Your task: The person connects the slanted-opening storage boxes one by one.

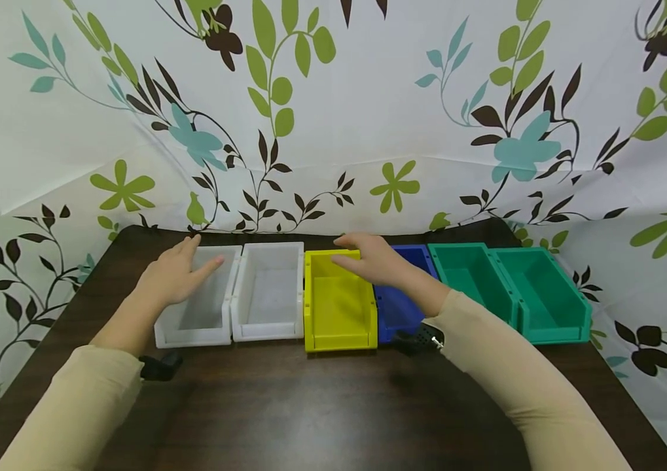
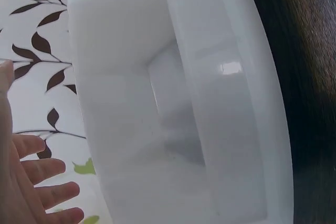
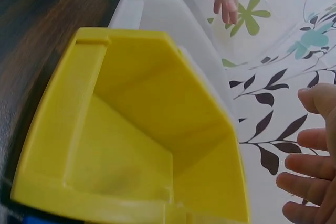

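Observation:
Over the leftmost white bin (image 1: pixel 198 330) hovers my left hand (image 1: pixel 171 275), fingers spread and holding nothing. In the left wrist view that bin (image 2: pixel 131 93) fills the middle, with the fingers (image 2: pixel 52 195) beyond its far edge. My right hand (image 1: pixel 371 258) is above the back of the yellow bin (image 1: pixel 342 340), its fingers parted around nothing. The right wrist view shows the yellow bin (image 3: pixel 136 124) with nothing inside and the right hand (image 3: pixel 315 166) apart from it. Beneath the right forearm is the blue bin (image 1: pixel 395 307), partly hidden.
A second white bin (image 1: pixel 268 288) stands left of the yellow one. Two green bins (image 1: pixel 468 271) end the row at the right. All sit on a dark brown table (image 1: pixel 309 405), backed by a leaf-patterned cloth (image 1: pixel 368 131). Black wrist mounts (image 1: pixel 160 366) hang under both wrists.

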